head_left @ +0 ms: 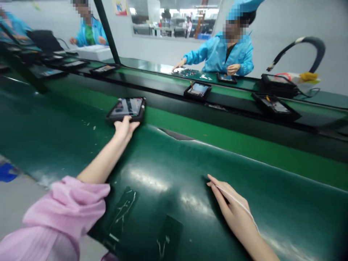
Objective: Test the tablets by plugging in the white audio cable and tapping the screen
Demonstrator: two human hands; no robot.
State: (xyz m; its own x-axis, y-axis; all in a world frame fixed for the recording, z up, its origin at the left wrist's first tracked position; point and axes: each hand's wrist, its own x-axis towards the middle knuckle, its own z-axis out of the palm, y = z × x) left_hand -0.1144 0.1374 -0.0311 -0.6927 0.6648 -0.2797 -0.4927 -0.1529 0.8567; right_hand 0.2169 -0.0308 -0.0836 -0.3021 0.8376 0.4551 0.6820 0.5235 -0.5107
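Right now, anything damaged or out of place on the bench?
Yes. The green mat looks torn at its far edge, right of the left hand: a ragged dark gap breaks the line. White scraps also lie loose, left of the black tray.

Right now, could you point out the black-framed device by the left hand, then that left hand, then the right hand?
Black-framed device (127,107): head view, on its glossy screen.
Left hand (124,127): head view, on its middle.
Right hand (234,203): head view, on its middle.
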